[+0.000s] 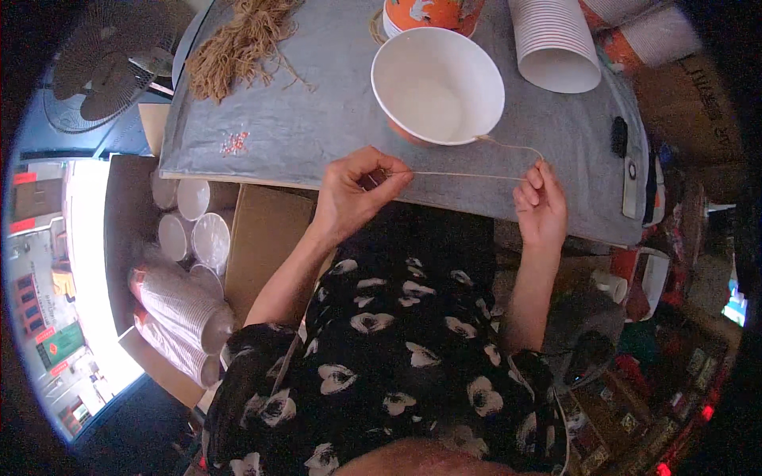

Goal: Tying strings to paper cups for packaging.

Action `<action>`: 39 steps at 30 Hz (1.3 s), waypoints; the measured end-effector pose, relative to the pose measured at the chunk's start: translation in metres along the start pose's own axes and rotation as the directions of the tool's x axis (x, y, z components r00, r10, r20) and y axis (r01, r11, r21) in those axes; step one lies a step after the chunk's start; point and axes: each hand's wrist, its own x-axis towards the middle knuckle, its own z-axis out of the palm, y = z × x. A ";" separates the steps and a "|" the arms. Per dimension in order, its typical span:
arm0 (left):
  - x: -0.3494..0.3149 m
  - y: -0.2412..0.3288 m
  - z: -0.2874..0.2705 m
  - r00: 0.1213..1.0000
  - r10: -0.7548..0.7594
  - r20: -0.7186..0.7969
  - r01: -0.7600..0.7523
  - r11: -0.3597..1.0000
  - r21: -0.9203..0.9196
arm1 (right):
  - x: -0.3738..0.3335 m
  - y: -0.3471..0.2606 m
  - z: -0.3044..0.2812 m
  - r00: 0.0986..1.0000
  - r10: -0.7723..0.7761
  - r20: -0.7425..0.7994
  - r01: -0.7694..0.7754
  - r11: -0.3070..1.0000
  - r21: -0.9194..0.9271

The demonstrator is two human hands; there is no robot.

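A thin tan string (468, 175) is stretched nearly level between my two hands. My left hand (349, 190) pinches one end between thumb and fingertips, near the table's front edge. Farther right, my right hand (544, 206) holds the string with its fingertips, palm turned up. From there the string loops back to the rim of a white paper bucket (397, 75), where it meets the near right side. The bucket tilts its open mouth toward me and looks bare inside. Behind it stands an orange-printed bucket (425, 13), partly hidden.
The grey-covered table (317, 119) bears a bundle of tan strings (238, 51), small red bits (235, 143), a stack of paper buckets (556, 36) and a black object (618, 136). A cardboard box (266, 230) with stacked cups (186, 313) stands lower left. A fan (103, 71) is far left.
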 end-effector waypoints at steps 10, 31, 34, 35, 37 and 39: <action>-0.004 -0.006 -0.016 0.983 0.155 -0.099 -0.146 0.985 0.097 | 0.017 0.009 -0.028 0.993 0.114 0.028 -0.117 0.981 0.157; -0.012 0.021 0.009 0.891 0.382 0.244 -0.441 0.857 0.268 | -0.044 0.049 0.074 0.969 0.177 0.173 0.012 0.663 -0.748; -0.009 0.016 0.013 0.883 0.430 0.188 -0.460 0.871 0.172 | -0.045 0.046 0.071 0.964 0.128 0.234 0.119 0.579 -0.807; -0.009 0.015 0.013 0.881 0.433 0.188 -0.464 0.869 0.173 | -0.045 0.046 0.070 0.964 0.125 0.236 0.123 0.579 -0.806; -0.008 0.016 0.014 0.892 0.419 0.171 -0.445 0.881 0.159 | -0.043 0.044 0.065 0.967 0.148 0.206 0.085 0.576 -0.813; -0.008 0.013 0.015 0.899 0.396 0.189 -0.430 0.882 0.195 | -0.042 0.044 0.063 0.969 0.154 0.191 0.066 0.586 -0.807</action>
